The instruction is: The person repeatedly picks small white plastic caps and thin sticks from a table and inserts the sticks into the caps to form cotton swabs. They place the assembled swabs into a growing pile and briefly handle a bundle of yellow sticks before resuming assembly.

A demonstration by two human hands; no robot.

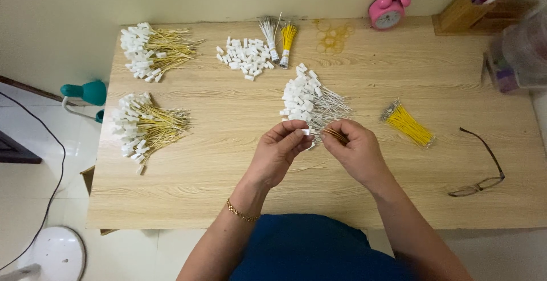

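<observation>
The left hand (277,151) pinches a small white connector (306,132) while the right hand (354,147) pinches a yellow wire (335,135) beside it, above the wooden surface (228,172).

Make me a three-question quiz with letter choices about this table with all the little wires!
1. Where does the round pink alarm clock stand?
A. far edge of the wooden table
B. on the floor
C. in a hand

2. What colour is the loose wire bundle beside the dark-framed eyeglasses?
A. blue
B. yellow
C. red

3. What is the left hand doing?
A. resting flat
B. pinching a small white plastic connector
C. holding the eyeglasses

Answers: 1 A, it stands by the wall; 2 B, its strands are yellow; 3 B, fingertips close on it, facing the right hand.
</observation>
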